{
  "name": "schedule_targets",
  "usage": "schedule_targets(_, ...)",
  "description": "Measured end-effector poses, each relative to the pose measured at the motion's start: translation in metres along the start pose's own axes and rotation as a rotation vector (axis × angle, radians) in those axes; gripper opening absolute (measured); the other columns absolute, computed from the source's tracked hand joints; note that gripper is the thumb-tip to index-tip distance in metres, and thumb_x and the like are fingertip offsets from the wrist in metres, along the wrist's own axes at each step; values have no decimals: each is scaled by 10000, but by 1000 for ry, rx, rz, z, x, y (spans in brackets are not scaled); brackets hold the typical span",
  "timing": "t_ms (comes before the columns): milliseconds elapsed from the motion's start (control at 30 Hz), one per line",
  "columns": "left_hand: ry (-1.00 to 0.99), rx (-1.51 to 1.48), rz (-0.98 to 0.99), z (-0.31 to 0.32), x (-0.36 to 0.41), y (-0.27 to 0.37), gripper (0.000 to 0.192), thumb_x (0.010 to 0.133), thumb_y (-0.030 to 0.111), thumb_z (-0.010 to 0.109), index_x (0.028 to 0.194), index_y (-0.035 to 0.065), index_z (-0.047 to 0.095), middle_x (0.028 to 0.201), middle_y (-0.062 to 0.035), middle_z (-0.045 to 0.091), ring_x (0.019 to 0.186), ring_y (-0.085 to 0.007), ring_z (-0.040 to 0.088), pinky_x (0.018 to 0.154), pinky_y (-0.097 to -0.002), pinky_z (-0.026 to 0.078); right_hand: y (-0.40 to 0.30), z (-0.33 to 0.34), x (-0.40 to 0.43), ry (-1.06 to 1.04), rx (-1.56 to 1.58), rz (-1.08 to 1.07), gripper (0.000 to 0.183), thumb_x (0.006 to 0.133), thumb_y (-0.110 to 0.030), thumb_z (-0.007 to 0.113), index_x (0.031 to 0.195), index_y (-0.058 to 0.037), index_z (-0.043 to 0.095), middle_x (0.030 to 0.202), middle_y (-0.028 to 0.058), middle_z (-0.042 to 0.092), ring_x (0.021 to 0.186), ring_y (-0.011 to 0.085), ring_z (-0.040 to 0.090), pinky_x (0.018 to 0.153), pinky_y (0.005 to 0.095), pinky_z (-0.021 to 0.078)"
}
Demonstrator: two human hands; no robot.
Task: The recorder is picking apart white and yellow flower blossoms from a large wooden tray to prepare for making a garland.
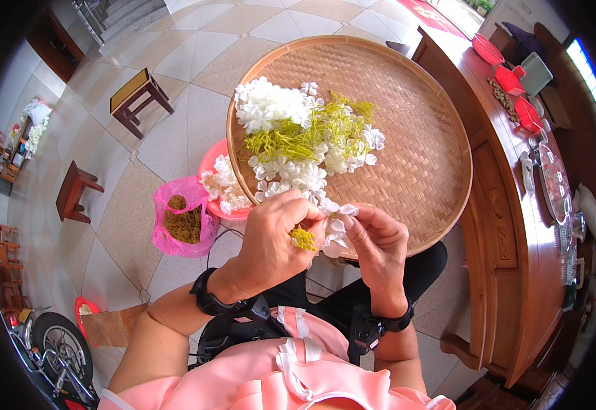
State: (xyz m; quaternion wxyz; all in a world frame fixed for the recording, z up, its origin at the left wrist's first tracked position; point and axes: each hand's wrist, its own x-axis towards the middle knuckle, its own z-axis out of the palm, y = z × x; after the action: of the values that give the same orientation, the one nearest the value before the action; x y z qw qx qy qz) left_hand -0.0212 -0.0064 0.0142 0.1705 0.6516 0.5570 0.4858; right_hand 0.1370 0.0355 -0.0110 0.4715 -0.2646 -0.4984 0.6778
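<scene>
Both hands meet over the near rim of a round woven bamboo tray point(405, 128). My left hand point(285, 236) is closed around yellow-green stems point(303, 239), whose ends poke out of the fist. Between the fingertips of my right hand point(380, 236) is a white artificial flower point(335, 218), which the left fingers also touch. Just beyond the hands, on the tray's left half, lie heaps of white artificial flowers point(272, 105) and a bunch of yellow-green artificial stems point(282, 141). How the held flower meets the stems is hidden by my fingers.
Left of the tray, a pink plastic bag point(162, 241) of brownish-green stems stands beside a pink basin point(208, 163) holding pale flowers. Two wooden stools point(131, 95) are on the tiled floor. A long wooden sideboard point(498, 205) runs along the right. A motorcycle point(62, 343) is at lower left.
</scene>
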Motion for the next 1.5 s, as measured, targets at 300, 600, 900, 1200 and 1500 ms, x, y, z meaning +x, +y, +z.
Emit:
schedule_targets(300,5,69,41,-1,2,3,112,738,35,669,760,37,560,725,-109,530,668,-302,555,594,-383,439,1,0,1,-2,3,-25,142,887,15,609,1015,76,624,960,52,637,856,67,572,755,196,473)
schedule_targets(600,-43,-47,21,-3,3,1,83,767,10,635,822,17,573,801,-125,598,745,-304,595,656,-374,460,-2,3,4,14,-91,-97,139,861,42,624,998,46,645,958,80,622,861,89,574,761,206,458)
schedule_targets(900,62,-49,45,3,1,4,122,753,-54,636,823,9,559,765,-117,573,689,-298,578,605,-354,457,-6,13,1,64,-646,-445,165,765,49,694,910,-30,687,841,83,627,738,176,616,626,259,481)
schedule_targets(1200,-28,-143,8,-2,0,-1,80,774,-16,668,831,-12,611,821,-124,631,726,-234,624,641,-313,487,-12,-2,1,0,-185,-35,155,894,-27,607,1032,35,639,870,25,626,775,75,575,680,212,468)
schedule_targets(1500,-179,-326,-188,-12,4,-2,93,786,50,709,835,-2,649,878,-86,663,804,-193,623,721,-306,492,-5,-13,4,-95,-26,129,105,935,-66,565,992,21,555,832,-10,585,757,31,522,668,173,429)
